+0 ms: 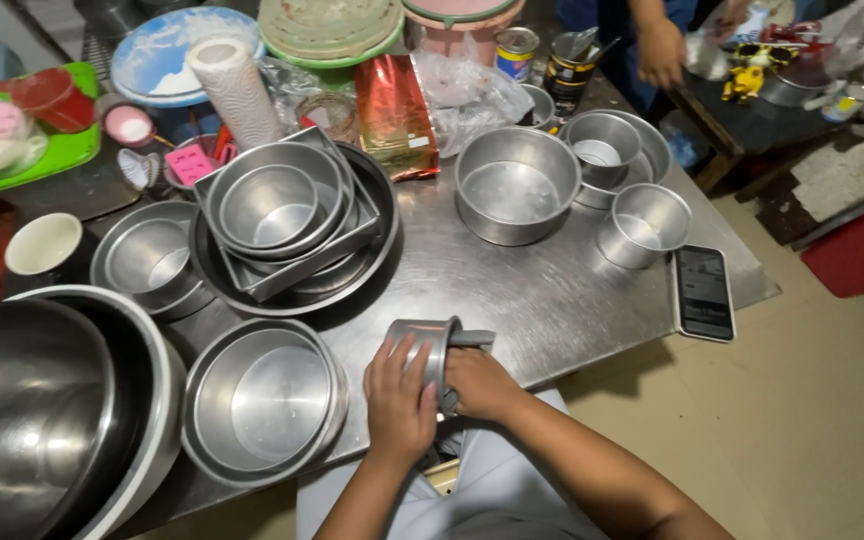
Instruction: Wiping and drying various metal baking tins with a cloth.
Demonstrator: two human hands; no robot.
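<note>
Head cam, looking down at steel table (572, 300), near edge.

Small round tin (422, 340) held on its side at table edge, just above lap. Tin axis runs roughly left-right; open mouth not clearly seen, seems to face right, toward cloth. Grey cloth (467, 340) bunched at tin's right end and trailing down betw. the hands.

L hand (399, 400): fingers wrapped over tin's curved wall from near side, closed on tin, thumb side hidden. R hand (482, 383): fist closed on cloth, pressed against tin's right end; how far it goes inside can't tell. Hands touching or nearly so, both equally near tin; tin lies just ahead of both wrists, away from body.

Around:
- Stacked round pans (264, 400) just left of L hand, upright, mouth up.
- Big bowl (42, 410) far left, part out of frame.
- Wide pan w/ square tin + nested round tins (287, 215) beyond, centre-left.
- Deep round pan (514, 190) beyond, centre; three smaller tins to its right.
- Phone (704, 293) flat near right table edge, well apart from hands.
- Paper roll (235, 88), red foil bag (392, 115), cans, lids at far side.
- Another person's hand (660, 50) at far right corner, not touching any tins in view.
</note>
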